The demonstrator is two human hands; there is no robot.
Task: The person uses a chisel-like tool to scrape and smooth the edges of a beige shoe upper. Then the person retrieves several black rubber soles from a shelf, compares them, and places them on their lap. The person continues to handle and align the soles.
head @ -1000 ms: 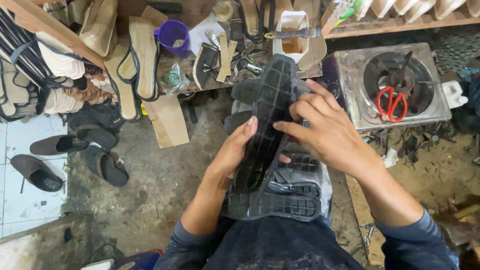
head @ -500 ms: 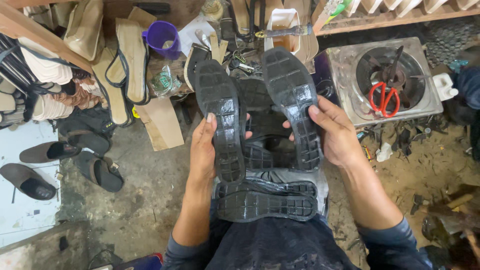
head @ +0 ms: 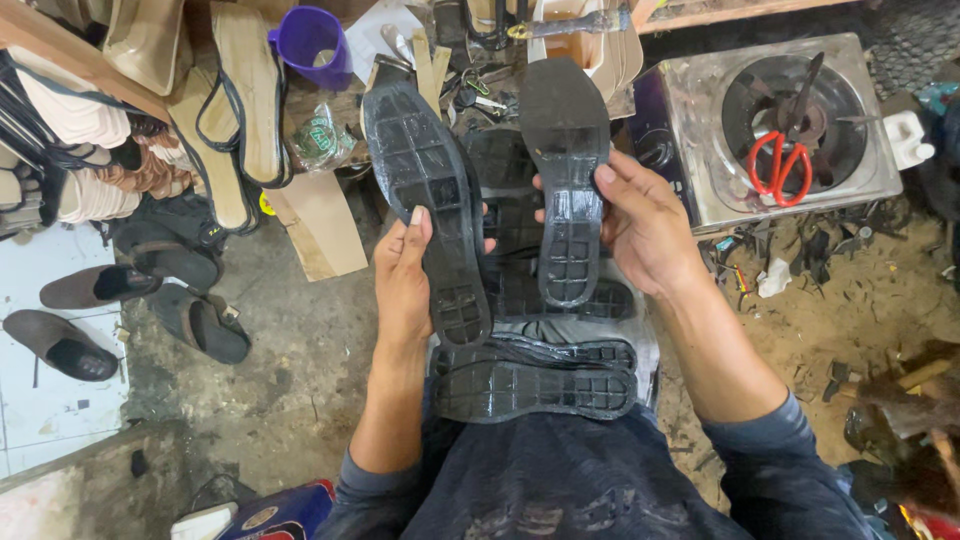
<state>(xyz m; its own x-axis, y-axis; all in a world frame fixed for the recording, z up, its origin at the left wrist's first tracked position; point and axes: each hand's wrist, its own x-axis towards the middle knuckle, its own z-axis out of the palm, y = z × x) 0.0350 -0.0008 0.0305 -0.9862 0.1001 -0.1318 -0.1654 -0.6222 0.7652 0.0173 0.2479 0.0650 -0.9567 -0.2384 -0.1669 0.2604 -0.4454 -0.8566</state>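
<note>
Head camera view, looking down at a person seated in a cluttered shoe repair workshop. Each bare hand holds up one black rubber shoe sole, tread side facing the camera, toes pointing away from the body. The left hand (head: 405,275) grips the left sole (head: 428,205) along its inner edge, thumb lying on the tread. The right hand (head: 640,225) clasps the right sole (head: 566,190) near its middle, fingers curled around the edge. The two soles are held side by side, close but not touching. Below them, a stack of more black soles (head: 535,380) rests across the person's lap, on dark trousers. Ahead on the right stands a metal gas stove (head: 700,130), with red-handled scissors (head: 780,165) lying on its burner. At upper left are a purple cup (head: 310,40) and tan sandal soles with black straps (head: 240,110). Brown slippers (head: 95,285) lie on the dirty floor at the left
</note>
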